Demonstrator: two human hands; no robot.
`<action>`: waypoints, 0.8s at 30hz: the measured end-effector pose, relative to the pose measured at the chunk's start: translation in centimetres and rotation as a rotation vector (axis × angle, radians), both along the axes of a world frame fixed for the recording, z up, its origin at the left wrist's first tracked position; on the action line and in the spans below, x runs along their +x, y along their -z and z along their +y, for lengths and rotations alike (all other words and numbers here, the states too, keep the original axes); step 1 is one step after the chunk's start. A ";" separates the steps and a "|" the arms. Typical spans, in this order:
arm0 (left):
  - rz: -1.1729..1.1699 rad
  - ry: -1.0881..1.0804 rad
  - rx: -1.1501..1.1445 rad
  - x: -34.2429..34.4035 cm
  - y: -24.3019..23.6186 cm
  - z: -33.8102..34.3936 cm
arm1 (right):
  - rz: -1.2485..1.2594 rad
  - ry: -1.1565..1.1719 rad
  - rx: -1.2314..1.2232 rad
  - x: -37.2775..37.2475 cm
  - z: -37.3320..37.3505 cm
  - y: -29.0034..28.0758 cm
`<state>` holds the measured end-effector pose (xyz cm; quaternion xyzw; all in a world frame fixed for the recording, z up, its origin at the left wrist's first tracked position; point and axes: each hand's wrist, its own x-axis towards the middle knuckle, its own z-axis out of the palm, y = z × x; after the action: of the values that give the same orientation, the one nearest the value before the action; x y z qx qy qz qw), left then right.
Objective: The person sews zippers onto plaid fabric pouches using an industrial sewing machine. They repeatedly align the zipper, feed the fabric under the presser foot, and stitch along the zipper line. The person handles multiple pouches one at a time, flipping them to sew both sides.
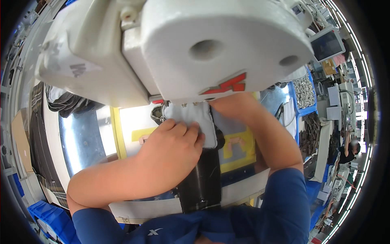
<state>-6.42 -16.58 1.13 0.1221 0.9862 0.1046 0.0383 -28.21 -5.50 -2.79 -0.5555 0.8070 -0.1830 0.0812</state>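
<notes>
My left hand (174, 142) bends its fingers over a light grey fabric piece (209, 136), thumb and fingertips pressed onto it. Brass-coloured zipper teeth (156, 114) show along the piece's far left edge. Under the near end of the fabric, a long shiny dark strip (201, 179) runs toward my body. My right hand (231, 106) reaches in from the right beside the far end of the piece. Its fingers are hidden beneath the white sewing machine head (227, 53), which also covers the needle area.
Yellow tape (239, 156) marks the work surface on both sides. Dark fabric (67, 99) lies at the far left. On the right stand a blue bin (304, 91) of metal pieces and a heap of dark strips (310, 132). A person (348, 152) is farther right.
</notes>
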 end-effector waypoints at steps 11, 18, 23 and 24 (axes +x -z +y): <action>0.029 0.047 0.098 -0.5 0.1 0.3 | -0.137 0.036 -0.063 -1.7 0.4 0.6; 0.084 0.006 0.078 -0.1 0.4 1.2 | -0.077 0.020 -0.131 -1.4 0.7 1.0; 0.185 -0.038 -0.044 0.5 1.4 3.4 | -0.093 0.065 -0.043 -0.7 0.7 0.6; 0.179 -0.035 -0.077 0.6 1.3 4.0 | -0.102 0.065 -0.012 -0.7 0.9 0.6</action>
<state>-5.85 -12.57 -0.21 0.1121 0.9910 0.0558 -0.0472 -28.93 -4.64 -3.36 -0.5194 0.8183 -0.2184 0.1132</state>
